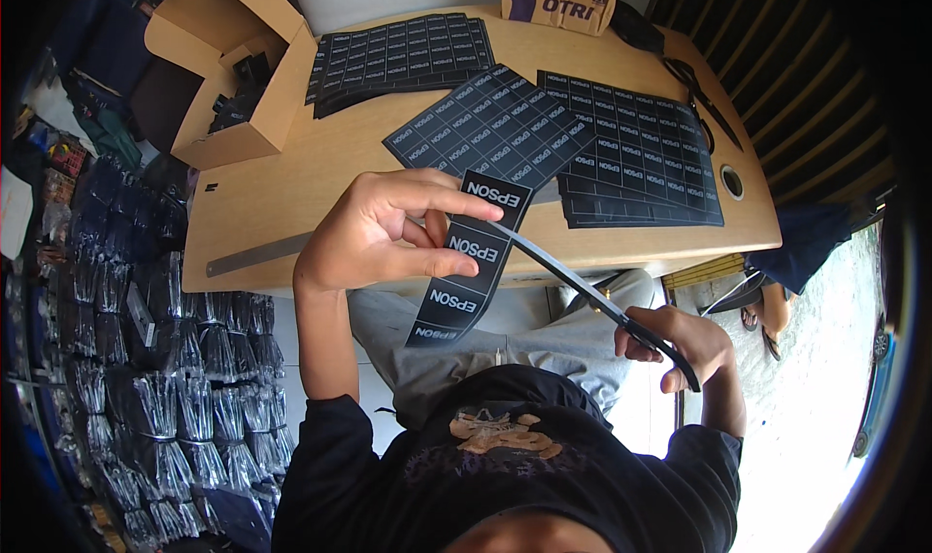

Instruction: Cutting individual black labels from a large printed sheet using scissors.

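My left hand [393, 228] pinches a black strip of printed labels [461, 296], which hangs down over the table's front edge above my lap. In my right hand [684, 344] is a pair of scissors [582, 289] with black handles. Its blades reach up and left to the strip, their tips at a dividing line just below the top label, close to my left fingertips. Beyond the strip, a dark printed label sheet [500, 121] lies at an angle on the table, partly overlapping a stack of similar sheets [641, 145] to its right.
On the wooden table [267, 203] lie a steel ruler [257, 255] and, far left, another sheet stack [403, 53]. An open cardboard box [238, 131] holds black pieces. A closed box [555, 4] and a second black scissors [709, 106] are at the back right. Bundled plastic-wrapped goods [180, 407] fill the left.
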`<state>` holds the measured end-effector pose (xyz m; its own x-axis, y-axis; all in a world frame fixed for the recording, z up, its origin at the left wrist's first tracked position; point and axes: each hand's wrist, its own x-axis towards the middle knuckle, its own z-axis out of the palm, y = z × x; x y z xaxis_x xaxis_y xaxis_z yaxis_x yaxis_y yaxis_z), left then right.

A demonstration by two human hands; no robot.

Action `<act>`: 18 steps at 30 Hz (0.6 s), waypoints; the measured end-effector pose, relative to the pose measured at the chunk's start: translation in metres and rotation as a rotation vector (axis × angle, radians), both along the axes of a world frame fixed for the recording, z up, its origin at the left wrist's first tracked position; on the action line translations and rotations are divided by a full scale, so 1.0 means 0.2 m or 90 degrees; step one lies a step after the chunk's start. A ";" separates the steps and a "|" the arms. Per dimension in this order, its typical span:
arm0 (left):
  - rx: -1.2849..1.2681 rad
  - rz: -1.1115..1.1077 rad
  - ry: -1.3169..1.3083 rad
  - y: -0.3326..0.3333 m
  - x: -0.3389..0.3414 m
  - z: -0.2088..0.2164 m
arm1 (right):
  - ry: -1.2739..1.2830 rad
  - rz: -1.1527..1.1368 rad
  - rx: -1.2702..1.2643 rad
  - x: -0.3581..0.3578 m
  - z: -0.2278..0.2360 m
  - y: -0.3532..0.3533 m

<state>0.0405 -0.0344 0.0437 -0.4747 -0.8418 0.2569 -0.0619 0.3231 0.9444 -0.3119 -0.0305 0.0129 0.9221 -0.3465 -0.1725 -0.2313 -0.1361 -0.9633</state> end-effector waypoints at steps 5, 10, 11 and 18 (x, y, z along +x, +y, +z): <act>0.028 -0.039 -0.001 0.00 -0.05 -0.01 | -0.064 0.034 0.002 0.00 -0.04 -0.03; 0.039 -0.066 -0.039 -0.01 -0.08 -0.03 | -0.040 0.069 -0.019 0.04 -0.02 -0.06; 0.036 -0.086 -0.044 -0.02 -0.08 -0.03 | -0.044 0.068 -0.032 0.04 -0.02 -0.06; 0.015 -0.135 -0.042 -0.03 -0.08 -0.04 | -0.051 0.088 -0.064 0.04 -0.04 -0.08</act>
<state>0.0248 -0.0405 0.0359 -0.6570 -0.7266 0.2009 -0.0561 0.3128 0.9482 -0.3041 -0.0460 0.0058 0.9717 -0.2268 -0.0667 -0.1260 -0.2582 -0.9578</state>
